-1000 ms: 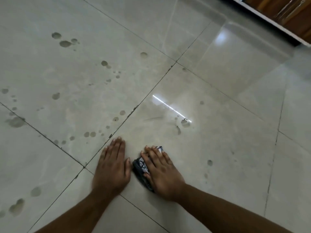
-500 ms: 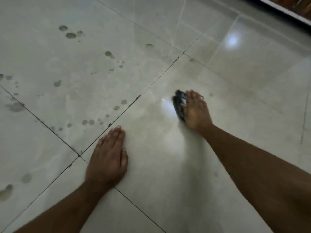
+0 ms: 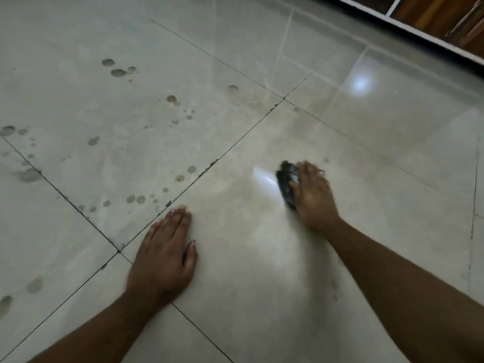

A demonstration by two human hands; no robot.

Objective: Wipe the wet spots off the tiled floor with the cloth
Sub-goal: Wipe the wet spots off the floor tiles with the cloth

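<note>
Cloth [image 3: 287,185], dark, folded, under right hand [image 3: 313,196] on tile right of centre grout cross, near faint spot [image 3: 325,160]; fingers flat, pressing it down
Head view: since a second ago cloth pushed from beside left hand [image 3: 163,254] out across tile; droplets near glare streak gone, so that tile nearly dry
Left hand flat, splayed, bracing on floor [image 3: 262,284]
Wet spots [image 3: 136,199] on left tiles untouched; those likely next

Pale grey-beige floor tiles [image 3: 262,284], dark grout; dark grey wet spots [image 3: 118,72]; black cloth [image 3: 286,187].
</note>
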